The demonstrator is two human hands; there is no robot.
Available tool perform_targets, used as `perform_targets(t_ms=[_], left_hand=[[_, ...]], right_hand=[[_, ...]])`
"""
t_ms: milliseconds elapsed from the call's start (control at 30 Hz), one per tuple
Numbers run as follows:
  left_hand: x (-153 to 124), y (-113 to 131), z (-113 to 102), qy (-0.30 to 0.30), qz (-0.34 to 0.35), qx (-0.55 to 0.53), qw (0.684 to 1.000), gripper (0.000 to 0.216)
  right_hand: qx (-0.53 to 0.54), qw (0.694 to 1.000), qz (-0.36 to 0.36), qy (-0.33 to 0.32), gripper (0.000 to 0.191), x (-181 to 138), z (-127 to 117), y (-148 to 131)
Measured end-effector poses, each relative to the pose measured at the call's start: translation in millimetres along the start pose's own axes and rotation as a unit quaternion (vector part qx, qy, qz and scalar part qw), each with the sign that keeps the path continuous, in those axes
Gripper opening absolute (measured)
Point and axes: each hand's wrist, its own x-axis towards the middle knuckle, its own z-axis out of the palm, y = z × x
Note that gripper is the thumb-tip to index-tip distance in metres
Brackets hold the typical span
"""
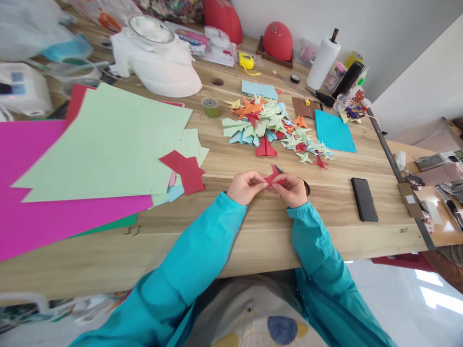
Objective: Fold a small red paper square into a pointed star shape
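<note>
My left hand point(246, 186) and my right hand point(293, 189) meet over the wooden table point(325, 231), both pinching a small folded red paper piece point(273, 176) between their fingertips. The paper's pointed tip sticks up between the hands. Both arms wear teal sleeves. Just beyond the hands lies a pile of folded paper shapes point(269, 126) in green, orange, blue and red. A dark ring-shaped thing peeks out behind my right hand.
Large green and magenta sheets point(101, 144) with red scraps point(185, 169) cover the left side. A black phone point(364, 198) lies to the right, a blue sheet point(334, 131) beyond it. A white bowl-topped form point(155, 62), a paper towel roll point(323, 60) and clutter line the back.
</note>
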Motion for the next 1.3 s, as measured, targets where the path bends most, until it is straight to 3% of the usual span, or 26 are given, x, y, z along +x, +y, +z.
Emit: perform_targets(t_ms=[400, 900, 1300], left_hand=[[2.6, -3.1, -1.8, 0.007, 0.002, -0.011, 1.000, 0.026], [5.1, -0.3, -4.9, -0.010, -0.077, -0.063, 0.995, 0.032], [4.0, -2.1, -2.6, -0.008, -0.046, -0.023, 0.999, 0.035]], right_hand=[[-0.010, 1.000, 0.017, 0.004, 0.024, 0.1, 0.9, 0.4], [0.045, 0.998, 0.045, 0.000, 0.024, -0.5, 1.9, -4.3], [0.035, 0.998, 0.044, 0.005, 0.023, 0.4, 0.9, -3.5]])
